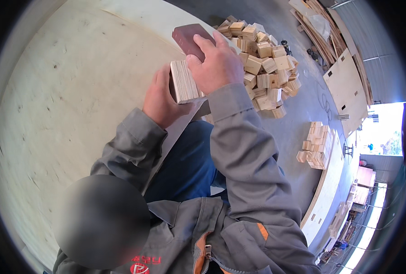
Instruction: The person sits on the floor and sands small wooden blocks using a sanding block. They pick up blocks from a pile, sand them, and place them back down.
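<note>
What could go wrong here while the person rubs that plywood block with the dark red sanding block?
The plywood block is gripped only by the left hand, so it might slip. The right hand presses the sanding block close to bare fingers, which could get scraped. The loose pile of wood blocks beside them might topple.

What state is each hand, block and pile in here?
Left hand: gripping the plywood block from behind.
Plywood block: held up, layered edge showing.
Right hand: pressing the sanding block onto it.
Sanding block: dark red, held.
Block heap: loose, jumbled.
Small stack: neatly stacked.
</note>
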